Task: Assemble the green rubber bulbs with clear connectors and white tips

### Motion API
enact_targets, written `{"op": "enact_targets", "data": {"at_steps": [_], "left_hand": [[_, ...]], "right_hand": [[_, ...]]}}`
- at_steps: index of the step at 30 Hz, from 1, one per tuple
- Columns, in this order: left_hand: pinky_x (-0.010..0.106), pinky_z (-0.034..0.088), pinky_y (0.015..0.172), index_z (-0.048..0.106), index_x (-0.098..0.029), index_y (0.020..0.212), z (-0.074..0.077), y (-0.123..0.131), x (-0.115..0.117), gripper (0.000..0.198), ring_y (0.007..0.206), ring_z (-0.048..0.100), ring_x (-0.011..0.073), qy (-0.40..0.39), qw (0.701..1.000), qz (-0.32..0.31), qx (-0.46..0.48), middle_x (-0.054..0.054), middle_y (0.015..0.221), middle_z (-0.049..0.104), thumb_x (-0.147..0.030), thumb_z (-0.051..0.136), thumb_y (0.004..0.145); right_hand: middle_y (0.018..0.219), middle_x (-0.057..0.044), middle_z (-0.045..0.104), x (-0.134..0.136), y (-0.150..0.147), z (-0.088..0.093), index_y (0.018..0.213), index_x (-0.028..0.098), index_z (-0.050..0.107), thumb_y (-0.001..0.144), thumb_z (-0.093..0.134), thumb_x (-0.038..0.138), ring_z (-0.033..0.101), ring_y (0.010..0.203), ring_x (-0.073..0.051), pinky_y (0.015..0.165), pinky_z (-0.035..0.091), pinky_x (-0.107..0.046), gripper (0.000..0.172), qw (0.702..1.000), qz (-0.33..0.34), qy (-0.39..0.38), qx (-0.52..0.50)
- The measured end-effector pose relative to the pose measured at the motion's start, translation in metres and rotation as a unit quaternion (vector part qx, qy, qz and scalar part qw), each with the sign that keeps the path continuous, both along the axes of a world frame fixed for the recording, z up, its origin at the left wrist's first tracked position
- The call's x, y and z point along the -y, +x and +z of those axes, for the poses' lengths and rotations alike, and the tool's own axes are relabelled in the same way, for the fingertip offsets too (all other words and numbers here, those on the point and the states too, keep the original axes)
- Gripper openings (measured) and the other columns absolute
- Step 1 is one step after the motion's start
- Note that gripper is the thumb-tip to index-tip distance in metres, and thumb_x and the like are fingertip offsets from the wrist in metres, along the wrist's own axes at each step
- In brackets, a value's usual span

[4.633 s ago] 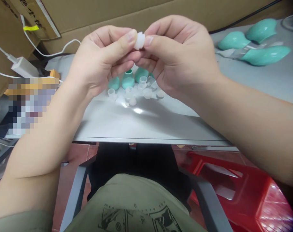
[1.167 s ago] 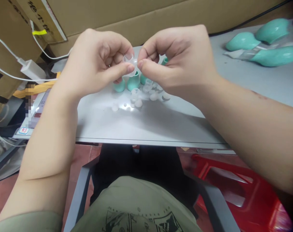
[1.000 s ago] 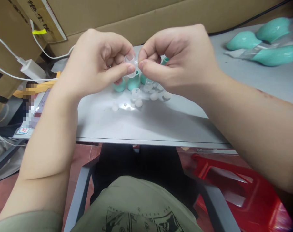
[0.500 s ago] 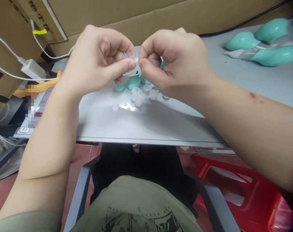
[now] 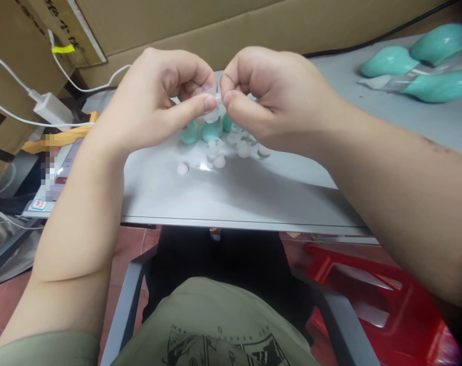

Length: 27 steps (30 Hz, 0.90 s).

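Observation:
Raised over the grey table, my left hand (image 5: pixel 177 94) pinches a small translucent plastic cap-like piece (image 5: pixel 211 113) between thumb and fingers. My right hand (image 5: pixel 267 91) meets it from the right, thumb and forefinger pressed together at the piece's edge. Whatever lies between those right fingertips is too small to make out. Behind and below the hands stand several mint-green rounded bulbs (image 5: pixel 189 133), partly hidden by my fingers. Nearer to me lie several translucent caps (image 5: pixel 214 146) and small whitish round pieces (image 5: pixel 182 168) on the tabletop.
At the right back of the table (image 5: pixel 231 201) lie larger mint-green bulbs (image 5: pixel 391 62) with clear plastic around them. A phone (image 5: pixel 68 162), a yellow strip (image 5: pixel 59 138) and a white charger (image 5: pixel 52 109) with cables are on the left. Cardboard (image 5: pixel 200 30) walls the back; a red stool (image 5: pixel 368 300) stands below right.
The translucent piece has tilted and shifted slightly between my fingers. My left hand has moved a little to the right, closer to my right hand. The view has shifted slightly.

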<state>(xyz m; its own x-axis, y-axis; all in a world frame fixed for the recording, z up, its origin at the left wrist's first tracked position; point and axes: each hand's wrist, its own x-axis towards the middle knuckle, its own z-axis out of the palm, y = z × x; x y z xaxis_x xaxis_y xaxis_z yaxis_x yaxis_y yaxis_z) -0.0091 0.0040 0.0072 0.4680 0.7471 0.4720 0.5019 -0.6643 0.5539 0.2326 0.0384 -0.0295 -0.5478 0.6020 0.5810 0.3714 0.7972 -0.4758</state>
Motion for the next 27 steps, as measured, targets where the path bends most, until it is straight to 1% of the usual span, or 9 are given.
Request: {"op": "enact_targets", "data": {"at_steps": [2,5,9,11,15,17,20,24,27], "left_hand": [[0.044,0.069,0.076,0.088,-0.024,0.105,-0.0009,-0.0014,-0.002,0.013,0.088,0.086,0.0264,-0.009,1.0,-0.018,0.009,0.005,0.098,0.087,-0.034,0.08,0.101],[0.043,0.071,0.076,0.086,-0.021,0.105,0.0016,-0.0001,-0.0002,0.012,0.083,0.086,0.024,-0.045,0.998,-0.022,0.026,0.005,0.093,0.087,-0.031,0.08,0.102],[0.048,0.077,0.081,0.084,-0.016,0.107,0.0065,0.0049,0.0054,0.024,0.082,0.089,0.0256,-0.091,0.995,-0.002,0.045,0.004,0.086,0.086,-0.038,0.086,0.1],[0.048,0.079,0.084,0.083,-0.015,0.109,0.0074,0.0063,0.0063,0.025,0.084,0.091,0.0261,-0.102,0.993,0.001,0.051,0.003,0.087,0.086,-0.039,0.086,0.101],[0.039,0.078,0.08,0.084,-0.014,0.107,0.0059,0.0071,0.0043,0.016,0.087,0.092,0.0243,-0.092,0.993,-0.008,0.074,0.003,0.087,0.087,-0.03,0.081,0.105],[0.035,0.077,0.078,0.085,-0.014,0.106,0.0046,0.0075,0.0034,0.014,0.087,0.092,0.0235,-0.089,0.992,-0.008,0.092,0.003,0.087,0.086,-0.027,0.081,0.106],[0.034,0.077,0.076,0.087,-0.014,0.106,0.0039,0.0076,0.0034,0.011,0.085,0.091,0.0228,-0.101,0.989,-0.009,0.11,0.003,0.085,0.085,-0.024,0.081,0.106],[0.035,0.078,0.078,0.088,-0.013,0.108,0.0048,0.0071,0.0048,0.013,0.085,0.091,0.0226,-0.116,0.987,-0.014,0.11,0.005,0.084,0.083,-0.023,0.08,0.107],[0.034,0.077,0.079,0.088,-0.011,0.11,0.0057,0.0083,0.0059,0.015,0.086,0.09,0.0214,-0.119,0.987,-0.009,0.111,0.004,0.084,0.084,-0.023,0.081,0.106]], "right_hand": [[0.08,0.005,0.056,0.0006,0.0012,0.0,0.097,0.022,0.057,0.105,0.06,0.019,0.045,0.072,-0.012,0.075,0.039,-0.028,0.009,1.0,0.013,-0.004,-0.016],[0.086,0.003,0.063,0.0018,0.0031,-0.0006,0.097,0.02,0.064,0.105,0.062,0.018,0.051,0.076,-0.01,0.075,0.041,-0.026,0.008,0.998,0.019,0.008,-0.053],[0.088,0.005,0.069,0.0047,0.0048,-0.0012,0.097,0.019,0.074,0.104,0.068,0.018,0.059,0.082,-0.006,0.083,0.049,-0.025,0.009,0.995,0.012,0.051,-0.081],[0.088,0.006,0.07,0.0066,0.0046,-0.0016,0.098,0.018,0.077,0.105,0.069,0.018,0.061,0.083,-0.005,0.085,0.051,-0.024,0.01,0.994,0.005,0.066,-0.088],[0.091,0.006,0.075,0.0083,0.0016,-0.0034,0.1,0.018,0.083,0.105,0.069,0.017,0.066,0.085,-0.005,0.086,0.054,-0.025,0.015,0.989,-0.013,0.084,-0.119],[0.089,0.006,0.075,0.0077,-0.0002,-0.0049,0.1,0.018,0.085,0.104,0.069,0.016,0.066,0.083,-0.005,0.084,0.054,-0.025,0.016,0.987,-0.025,0.083,-0.136],[0.089,0.005,0.074,0.0068,-0.0011,-0.0068,0.1,0.017,0.085,0.105,0.07,0.016,0.063,0.083,-0.005,0.082,0.051,-0.024,0.015,0.987,-0.03,0.069,-0.143],[0.089,0.006,0.071,0.008,0.0012,-0.0051,0.1,0.019,0.081,0.106,0.067,0.018,0.06,0.085,-0.006,0.087,0.05,-0.026,0.015,0.991,-0.023,0.068,-0.112],[0.087,0.006,0.067,0.0097,0.0027,-0.0015,0.1,0.019,0.078,0.106,0.064,0.018,0.055,0.082,-0.006,0.085,0.048,-0.025,0.015,0.993,-0.019,0.056,-0.101]]}}
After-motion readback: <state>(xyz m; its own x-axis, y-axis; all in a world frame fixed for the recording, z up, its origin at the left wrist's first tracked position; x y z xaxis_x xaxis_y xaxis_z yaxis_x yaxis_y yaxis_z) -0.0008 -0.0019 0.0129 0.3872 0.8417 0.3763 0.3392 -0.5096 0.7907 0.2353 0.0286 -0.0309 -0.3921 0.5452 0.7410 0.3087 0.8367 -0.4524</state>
